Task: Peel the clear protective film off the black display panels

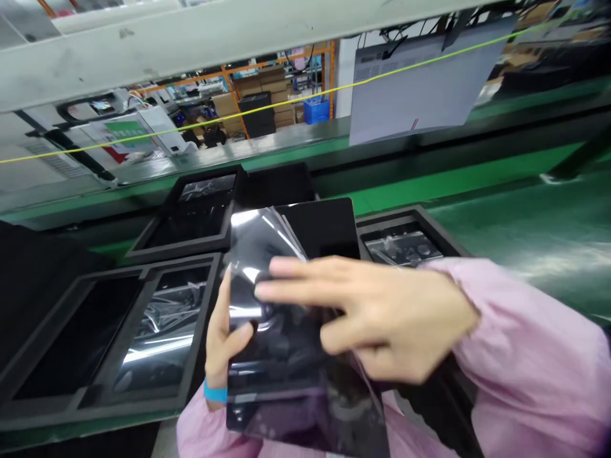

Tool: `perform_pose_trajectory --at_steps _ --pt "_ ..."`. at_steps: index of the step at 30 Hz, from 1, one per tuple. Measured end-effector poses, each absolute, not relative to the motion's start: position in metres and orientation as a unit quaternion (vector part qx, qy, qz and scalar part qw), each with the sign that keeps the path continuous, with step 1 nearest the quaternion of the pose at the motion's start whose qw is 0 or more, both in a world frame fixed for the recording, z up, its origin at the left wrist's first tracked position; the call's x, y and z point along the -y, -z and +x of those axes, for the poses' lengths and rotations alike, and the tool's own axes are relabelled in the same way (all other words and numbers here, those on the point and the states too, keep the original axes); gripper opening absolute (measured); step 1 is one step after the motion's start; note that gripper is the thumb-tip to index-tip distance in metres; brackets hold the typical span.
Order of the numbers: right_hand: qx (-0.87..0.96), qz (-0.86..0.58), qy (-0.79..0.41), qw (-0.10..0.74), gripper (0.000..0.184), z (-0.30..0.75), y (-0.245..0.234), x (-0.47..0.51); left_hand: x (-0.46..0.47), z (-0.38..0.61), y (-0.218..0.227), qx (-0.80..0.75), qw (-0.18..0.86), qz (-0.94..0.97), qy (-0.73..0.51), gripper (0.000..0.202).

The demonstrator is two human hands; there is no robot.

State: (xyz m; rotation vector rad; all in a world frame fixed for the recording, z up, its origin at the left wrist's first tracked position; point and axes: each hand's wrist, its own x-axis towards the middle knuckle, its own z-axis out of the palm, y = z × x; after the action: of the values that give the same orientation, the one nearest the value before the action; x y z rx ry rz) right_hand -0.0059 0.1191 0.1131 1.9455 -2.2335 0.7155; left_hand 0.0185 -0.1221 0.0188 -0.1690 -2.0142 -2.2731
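Observation:
My left hand (222, 340) grips the left edge of a dark glossy screen panel (286, 362), its thumb lying on the face. The panel is tilted up in front of me. A clear plastic film (252, 235) covers part of its face, with a loose, slanting edge near the top. Over the panel's middle, my right hand (367, 312) has two fingers stretched out toward the film; the other fingers are bent and somewhat blurred. Whether those fingertips touch the film I cannot tell. Pink sleeves cover both arms, and a blue band circles my left wrist.
Black foam trays (203, 299) with glossy, film-covered panels lie to the left. Another tray (429, 222) sits behind my right hand, on the green bench (534, 235). Overhead runs a pale beam (191, 51). A yellow cord (286, 102) crosses the view, and a grey monitor (410, 95) hangs beyond.

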Motion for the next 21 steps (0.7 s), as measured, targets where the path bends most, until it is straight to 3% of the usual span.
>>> perform_pose_trajectory --at_steps 4,10,21 --pt "0.763 0.556 -0.323 0.074 0.015 -0.047 -0.105 -0.130 0.112 0.001 -0.020 0.650 0.085 -0.055 0.753 0.048" --pt "0.765 0.284 -0.532 0.223 0.030 -0.059 -0.079 -0.112 0.110 -0.005 0.004 0.707 0.135 -0.022 0.693 0.048" --pt "0.732 0.162 -0.638 0.175 0.023 -0.059 -0.077 -0.105 0.119 -0.013 0.022 0.705 0.105 -0.048 0.700 0.032"
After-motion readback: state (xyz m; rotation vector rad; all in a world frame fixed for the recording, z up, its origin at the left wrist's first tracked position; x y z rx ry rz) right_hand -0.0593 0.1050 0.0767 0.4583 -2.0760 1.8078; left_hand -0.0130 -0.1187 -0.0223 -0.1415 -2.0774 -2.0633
